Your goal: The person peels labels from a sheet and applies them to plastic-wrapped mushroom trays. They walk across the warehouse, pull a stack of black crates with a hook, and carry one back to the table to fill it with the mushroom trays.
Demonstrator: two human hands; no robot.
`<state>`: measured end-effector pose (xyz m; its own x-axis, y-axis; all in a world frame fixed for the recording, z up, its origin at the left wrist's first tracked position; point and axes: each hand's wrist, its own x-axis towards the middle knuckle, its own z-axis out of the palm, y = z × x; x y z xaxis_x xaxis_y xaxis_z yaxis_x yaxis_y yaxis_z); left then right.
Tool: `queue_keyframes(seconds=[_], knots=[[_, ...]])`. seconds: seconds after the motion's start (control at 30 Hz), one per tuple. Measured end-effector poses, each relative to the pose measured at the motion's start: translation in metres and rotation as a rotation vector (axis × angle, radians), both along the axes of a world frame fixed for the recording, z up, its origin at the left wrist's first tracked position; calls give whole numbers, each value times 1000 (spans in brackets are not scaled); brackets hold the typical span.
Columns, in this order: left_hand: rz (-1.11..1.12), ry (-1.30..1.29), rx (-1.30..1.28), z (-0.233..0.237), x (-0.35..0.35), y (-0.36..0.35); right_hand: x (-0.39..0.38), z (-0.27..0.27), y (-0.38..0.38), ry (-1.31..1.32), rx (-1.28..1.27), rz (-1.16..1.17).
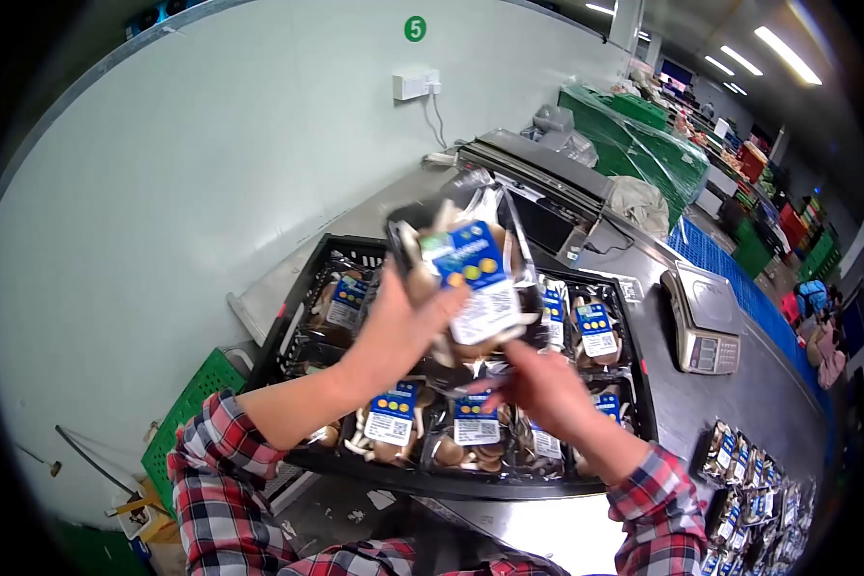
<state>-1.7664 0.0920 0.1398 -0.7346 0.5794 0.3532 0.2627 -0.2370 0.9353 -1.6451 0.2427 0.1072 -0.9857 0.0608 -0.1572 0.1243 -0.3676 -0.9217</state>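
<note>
Steel table (686, 408), black crate (302, 288), scale (703, 324), mushroom packs (751, 480)

Glossy plastic-wrapped mushroom pack (470, 278); black plastic crate (298, 298); steel table (768, 394).

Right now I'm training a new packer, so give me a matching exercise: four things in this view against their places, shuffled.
Things:
1 mushroom pack
2 black crate
3 scale
4 green number 5

Places:
a on the wall
b on the steel table, right of the crate
c held up in the left hand
d beneath the raised pack, full of packs

Pairs: 1-c, 2-d, 3-b, 4-a
</note>
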Motion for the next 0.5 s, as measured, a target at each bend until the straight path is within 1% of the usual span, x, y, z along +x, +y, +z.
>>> queue_keyframes(seconds=[0.03,0.1,0.13,0.17,0.23,0.27,0.3,0.33,0.37,0.43,0.47,0.5], knots=[[82,-28,-28,10,-13,-10,-12,0,-14,10,14,134],[112,28,-70,18,-57,-31,-26,-8,-35,193,285,258],[199,97,-109,17,-77,-38,-27,-9,-33,105,385,451],[285,165,-151,12,-99,-45,-25,-12,-32,123,548,510],[358,331,-348,-27,-175,-67,-17,-16,-26,153,741,537],[380,342,-449,-43,-195,-74,-14,-20,-23,74,704,521],[400,355,-550,-53,-206,-78,-12,-22,-18,73,755,497],[411,363,-750,-59,-209,-80,-9,-24,-13,69,804,469],[308,402,-662,-71,-212,-80,-5,-24,-7,65,856,439],[295,297,-723,-84,-217,-78,2,-24,5,30,846,365],[288,302,-823,-85,-220,-78,2,-25,12,37,858,337],[338,377,-868,-85,-217,-75,2,-26,20,46,869,311]])
